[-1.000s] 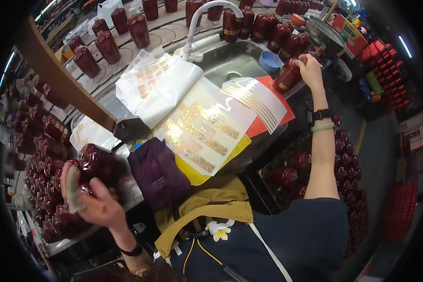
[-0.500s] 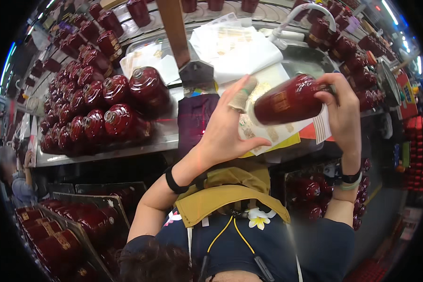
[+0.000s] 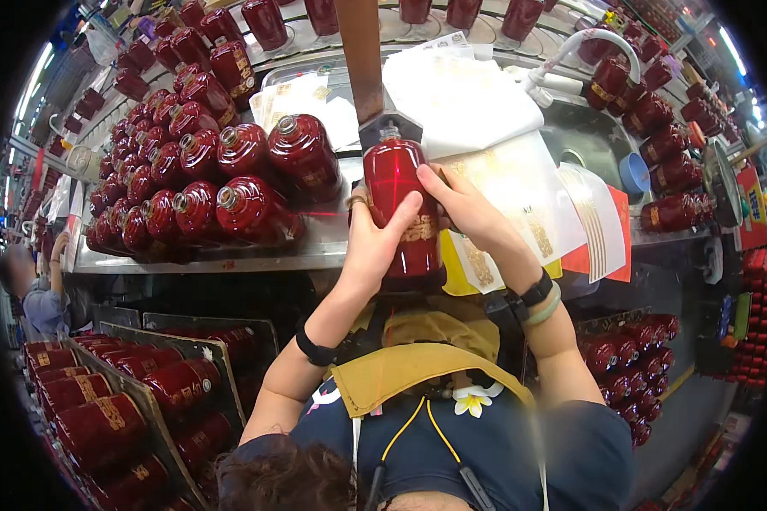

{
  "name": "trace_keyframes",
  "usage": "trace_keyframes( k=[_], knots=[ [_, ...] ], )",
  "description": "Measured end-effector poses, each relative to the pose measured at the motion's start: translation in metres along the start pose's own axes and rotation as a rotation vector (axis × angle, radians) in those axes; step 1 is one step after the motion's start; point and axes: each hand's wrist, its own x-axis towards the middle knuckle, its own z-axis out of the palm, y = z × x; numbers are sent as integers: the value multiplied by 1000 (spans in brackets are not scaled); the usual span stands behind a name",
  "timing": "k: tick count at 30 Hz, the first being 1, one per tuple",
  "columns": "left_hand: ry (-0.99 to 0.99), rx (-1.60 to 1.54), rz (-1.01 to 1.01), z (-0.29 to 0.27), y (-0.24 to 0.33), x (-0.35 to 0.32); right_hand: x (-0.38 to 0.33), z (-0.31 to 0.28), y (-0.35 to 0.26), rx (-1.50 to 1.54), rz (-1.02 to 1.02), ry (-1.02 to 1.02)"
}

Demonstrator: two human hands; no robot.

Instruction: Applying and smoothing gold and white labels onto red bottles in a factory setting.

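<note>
Left hand (image 3: 373,245) and right hand (image 3: 470,206) clasping a red bottle (image 3: 394,180), seemingly over the metal counter (image 3: 322,245) edge, gap leftward to massed bottles (image 3: 169,170)

Left of centre, a narrow bare strip of table (image 3: 325,237) leaves passage between the left hand (image 3: 371,243) and the packed bottles (image 3: 200,157), which block the left side. A post (image 3: 360,60) just above the held bottle (image 3: 400,170) bars the way straight to the upper centre. To its right, the sheets (image 3: 460,94) lie low enough to pass over, while at upper right the tap (image 3: 590,37) arches above the sink's (image 3: 571,128) open basin, a bowl (image 3: 634,173) narrowing its right side.
</note>
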Motion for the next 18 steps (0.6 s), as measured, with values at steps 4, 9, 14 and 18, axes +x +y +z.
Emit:
trace_keyframes(
  k=[4, 9, 14, 18],
  knots=[
    [24, 30, 7, -9, -6, 15, 10, 2, -4, 36, 56, -3],
    [-13, 90, -48, -9, 0, 16, 1, 0, -2, 60, 70, 37],
    [-76, 95, -91, -11, 4, 29, 12, 1, 10, 137, 10, 98],
    [43, 360, 110, -36, -10, 44, 29, 5, 23, 152, -45, 43]
  ],
)
